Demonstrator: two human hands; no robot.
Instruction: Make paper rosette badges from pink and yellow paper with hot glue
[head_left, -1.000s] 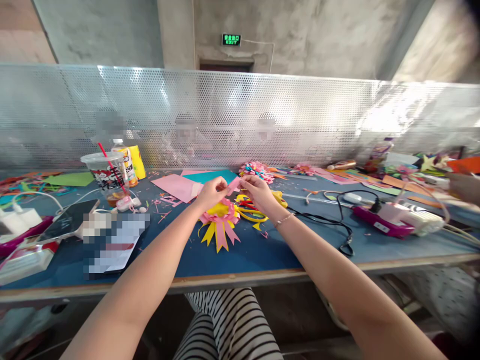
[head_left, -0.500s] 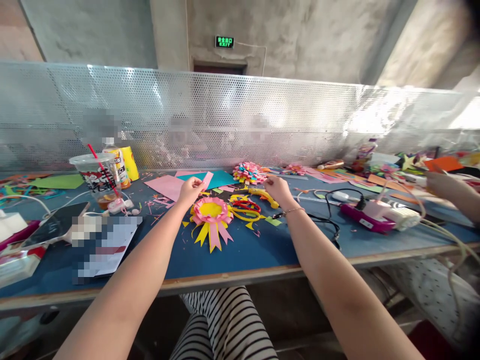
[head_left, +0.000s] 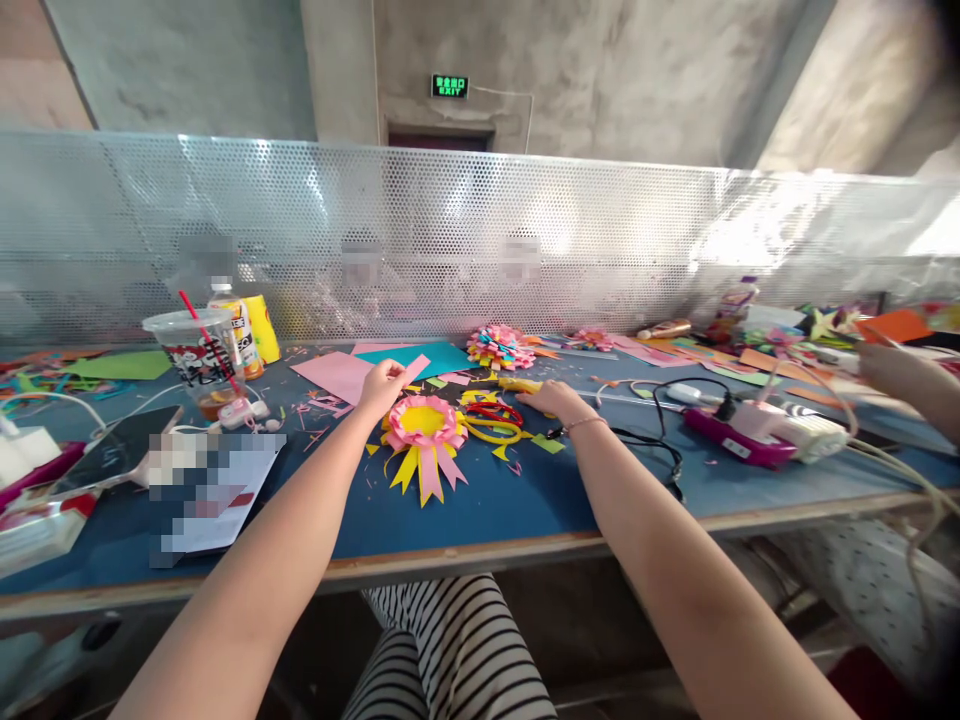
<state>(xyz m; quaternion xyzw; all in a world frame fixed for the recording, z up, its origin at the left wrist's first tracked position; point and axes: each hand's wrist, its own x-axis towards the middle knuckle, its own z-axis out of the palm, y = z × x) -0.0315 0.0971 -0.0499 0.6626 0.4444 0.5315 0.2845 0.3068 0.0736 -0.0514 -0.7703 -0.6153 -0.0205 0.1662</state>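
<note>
My left hand (head_left: 385, 384) pinches a short pink paper strip (head_left: 416, 370) above the table. Below it lies a rosette (head_left: 426, 420) with a yellow centre, a ruffled pink paper rim and pink and yellow tails. My right hand (head_left: 551, 397) rests over the right part of a yellow curved tool (head_left: 517, 384), its fingers curled around it; its kind is unclear because the hand covers much of it. Between the hands lie scissors with looped red and yellow handles (head_left: 495, 430). Behind them sits a multicoloured layered paper flower (head_left: 499, 347).
Pink paper (head_left: 326, 375) and a teal sheet (head_left: 442, 357) lie behind my left hand. A plastic cup (head_left: 196, 360) with a red straw stands left, near a phone (head_left: 120, 450). Cables and a purple power strip (head_left: 739, 440) lie right. Another person's hand (head_left: 892, 362) is far right.
My right hand has come down from above the yellow curved tool onto it and now hides its right part. My left hand still holds the pink strip, nearly unmoved.
</note>
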